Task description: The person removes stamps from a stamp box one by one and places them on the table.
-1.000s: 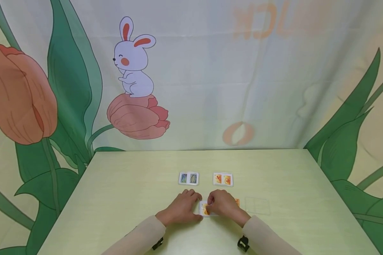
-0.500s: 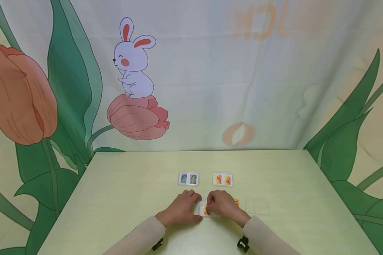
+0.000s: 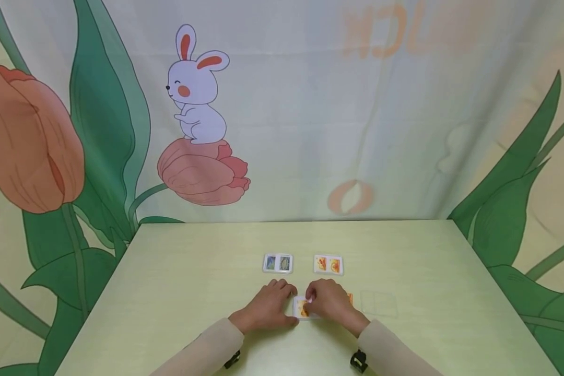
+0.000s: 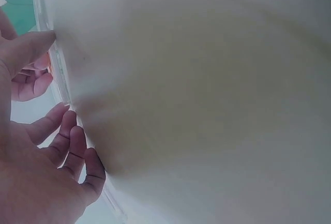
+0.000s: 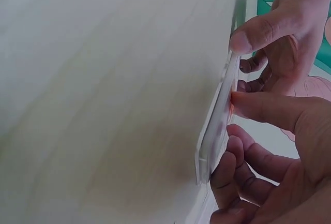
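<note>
A clear flat plastic case (image 3: 295,312) lies on the table in front of me, with an orange picture card (image 3: 303,308) in its left part. My left hand (image 3: 269,307) holds the case at its left end, thumb at the near corner and fingertips at the far one. Over the case's right part, which it mostly hides, is my right hand (image 3: 329,303). Its fingers are curled, and thumb and forefinger pinch at the orange card. In the right wrist view the right thumb (image 5: 245,105) touches an orange patch beside the case's edge (image 5: 207,141).
Behind the hands lie a case with two dark picture cards (image 3: 278,263) and another with two orange cards (image 3: 328,264). A transparent case part (image 3: 379,304) is right of my right hand. Partly hidden behind that hand is an orange piece (image 3: 350,297).
My right fingertips shift very slightly over the orange card. The left hand and the case stay where they were.
</note>
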`<state>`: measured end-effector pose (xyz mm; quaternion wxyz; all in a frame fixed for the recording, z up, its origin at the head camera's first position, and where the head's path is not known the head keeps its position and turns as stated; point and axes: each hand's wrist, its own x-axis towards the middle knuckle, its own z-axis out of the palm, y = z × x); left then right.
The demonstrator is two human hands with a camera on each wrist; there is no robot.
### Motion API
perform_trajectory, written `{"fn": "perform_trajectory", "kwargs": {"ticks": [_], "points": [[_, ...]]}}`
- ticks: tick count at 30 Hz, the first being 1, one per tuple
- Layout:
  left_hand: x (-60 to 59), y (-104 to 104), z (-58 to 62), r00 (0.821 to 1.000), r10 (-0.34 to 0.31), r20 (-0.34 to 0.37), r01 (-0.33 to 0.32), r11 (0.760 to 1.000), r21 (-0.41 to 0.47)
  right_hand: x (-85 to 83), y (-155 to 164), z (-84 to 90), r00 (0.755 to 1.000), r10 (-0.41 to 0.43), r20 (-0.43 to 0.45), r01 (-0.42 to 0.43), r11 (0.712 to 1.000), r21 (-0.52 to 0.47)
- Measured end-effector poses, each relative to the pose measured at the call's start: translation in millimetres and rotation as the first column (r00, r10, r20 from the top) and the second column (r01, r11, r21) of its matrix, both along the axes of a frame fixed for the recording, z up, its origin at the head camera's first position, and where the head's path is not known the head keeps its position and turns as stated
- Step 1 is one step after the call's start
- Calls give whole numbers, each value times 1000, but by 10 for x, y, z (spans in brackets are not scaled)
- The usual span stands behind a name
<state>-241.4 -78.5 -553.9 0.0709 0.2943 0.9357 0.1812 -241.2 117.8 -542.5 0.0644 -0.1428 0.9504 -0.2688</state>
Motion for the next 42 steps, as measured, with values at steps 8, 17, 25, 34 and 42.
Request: {"fn": "perform_trajectory", "kwargs": {"ticks": [8, 17, 25, 34, 42], "points": [[5, 8, 24, 1000, 10, 8, -10, 1000, -3, 1, -7, 33, 1000, -14, 7, 14, 1000, 12], [19, -1, 39, 1000, 9, 11, -9, 1000, -2, -30, -23, 7, 994, -34, 103, 37, 999, -32], [20, 0, 42, 1000, 3, 11, -3, 1000, -1, -57, -26, -40, 992, -27, 124, 33, 999, -44], [13, 8, 28, 1000, 12, 22, -12, 1000, -5, -44, -20, -31, 992, -25, 121, 35, 996, -77], [20, 9, 45, 1000, 9, 21, -9, 1000, 2, -21, -11, -8, 993, -21, 114, 32, 995, -97]]}}
